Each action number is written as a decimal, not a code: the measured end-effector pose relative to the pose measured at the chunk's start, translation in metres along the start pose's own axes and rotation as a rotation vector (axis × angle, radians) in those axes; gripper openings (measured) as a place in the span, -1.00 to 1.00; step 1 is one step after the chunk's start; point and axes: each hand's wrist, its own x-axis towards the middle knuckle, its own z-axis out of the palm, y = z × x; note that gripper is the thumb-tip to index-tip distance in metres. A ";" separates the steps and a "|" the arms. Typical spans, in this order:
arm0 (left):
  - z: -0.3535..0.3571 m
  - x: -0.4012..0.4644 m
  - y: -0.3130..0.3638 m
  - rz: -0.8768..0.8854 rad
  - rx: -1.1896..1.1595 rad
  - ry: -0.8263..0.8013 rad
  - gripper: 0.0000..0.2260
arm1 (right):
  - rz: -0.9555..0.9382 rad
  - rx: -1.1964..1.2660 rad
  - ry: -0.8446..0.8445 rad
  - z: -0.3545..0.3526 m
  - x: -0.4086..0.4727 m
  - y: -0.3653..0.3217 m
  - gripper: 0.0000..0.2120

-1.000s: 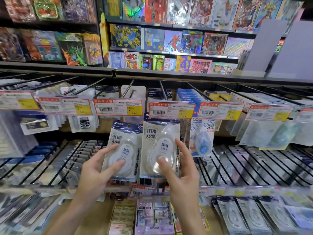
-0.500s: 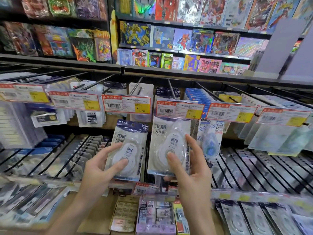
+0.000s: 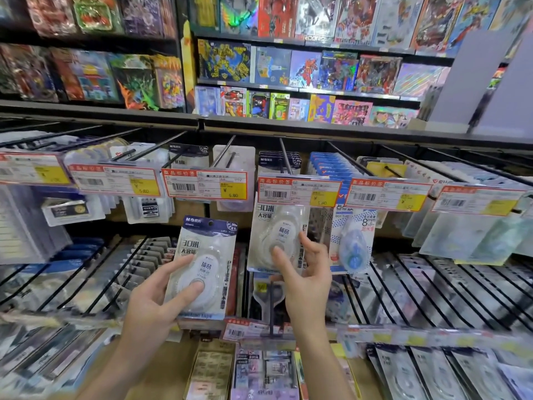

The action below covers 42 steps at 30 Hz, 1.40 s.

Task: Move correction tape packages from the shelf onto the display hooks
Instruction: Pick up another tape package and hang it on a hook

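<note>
My left hand [image 3: 155, 295] grips a white correction tape package [image 3: 206, 255] with a dark blue header, thumb pressed on its clear blister, held below the hook row. My right hand [image 3: 302, 272] pinches a second, matching package [image 3: 279, 235] raised higher, its top tucked behind a red and yellow price tag [image 3: 298, 192] at the tip of a black display hook [image 3: 285, 157]. Whether its hole sits on the hook is hidden by the tag.
A row of black hooks with price tags [image 3: 206, 184] spans the rack, most carrying hanging packs. A blue glue tape pack [image 3: 353, 243] hangs just right of my right hand. A lower hook row [image 3: 432, 287], a wooden shelf with small boxes [image 3: 219, 370], and toy boxes [image 3: 302, 67] surround them.
Both hands rose with their packages. The right package moved up until its top slid behind the price tag; the left package lifted slightly and tilted.
</note>
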 end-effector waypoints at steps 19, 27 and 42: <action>-0.001 0.012 0.002 -0.043 -0.038 0.015 -0.60 | -0.018 -0.053 0.100 0.036 0.064 0.038 -0.70; 0.000 0.015 0.006 -0.079 -0.044 -0.016 -0.60 | -0.050 -0.056 0.121 0.043 0.081 0.046 -0.63; 0.001 0.016 0.014 -0.079 -0.071 -0.062 -0.59 | -0.064 -0.180 0.165 0.055 0.098 0.057 -0.54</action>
